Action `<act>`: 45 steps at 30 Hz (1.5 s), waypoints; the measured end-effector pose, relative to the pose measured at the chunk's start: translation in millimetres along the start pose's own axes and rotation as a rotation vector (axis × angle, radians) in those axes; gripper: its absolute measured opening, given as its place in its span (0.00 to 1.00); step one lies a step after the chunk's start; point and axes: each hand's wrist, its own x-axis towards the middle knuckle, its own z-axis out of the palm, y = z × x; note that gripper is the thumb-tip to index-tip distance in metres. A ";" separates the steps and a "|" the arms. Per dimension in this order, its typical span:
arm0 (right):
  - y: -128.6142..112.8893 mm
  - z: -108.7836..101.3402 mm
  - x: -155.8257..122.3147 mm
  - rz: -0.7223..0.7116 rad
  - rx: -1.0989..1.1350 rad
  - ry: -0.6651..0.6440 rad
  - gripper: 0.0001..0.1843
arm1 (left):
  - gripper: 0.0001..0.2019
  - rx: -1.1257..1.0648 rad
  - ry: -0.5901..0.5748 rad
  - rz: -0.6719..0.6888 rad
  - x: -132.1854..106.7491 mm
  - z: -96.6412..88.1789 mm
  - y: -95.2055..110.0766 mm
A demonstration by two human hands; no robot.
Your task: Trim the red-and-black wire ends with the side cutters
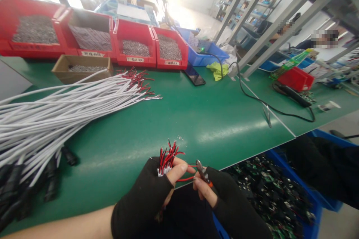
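Observation:
My left hand, in a black fingerless glove, is closed around a bundle of cables. Their red and black wire ends stick up above the fist, and bits of white sheath show below them. One red wire runs sideways from the bundle toward my right hand, which wears a matching glove. In that hand are small pliers or cutters with metal jaws and an orange part on the handle. The jaws are at the end of a thin red wire near my left fingertips; whether they grip it I cannot tell.
White cables with black connectors lie at left, beside a wrench. Red bins of small metal parts and a cardboard box line the back. A phone lies near them. A blue crate of circuit boards stands below right.

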 end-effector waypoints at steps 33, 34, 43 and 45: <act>-7.2 -1.2 5.2 -0.004 0.022 -0.012 0.19 | 0.21 -0.006 -0.004 0.007 1.6 0.3 0.6; -7.7 -1.3 5.2 -0.001 0.025 -0.012 0.19 | 0.21 -0.013 -0.006 0.005 1.8 0.4 0.9; -9.5 -1.0 6.8 0.005 0.075 -0.031 0.21 | 0.21 -0.015 -0.019 0.011 1.5 0.2 -1.8; -12.2 -1.6 7.2 0.007 0.095 -0.049 0.21 | 0.22 0.008 -0.022 0.026 1.8 -0.5 -2.9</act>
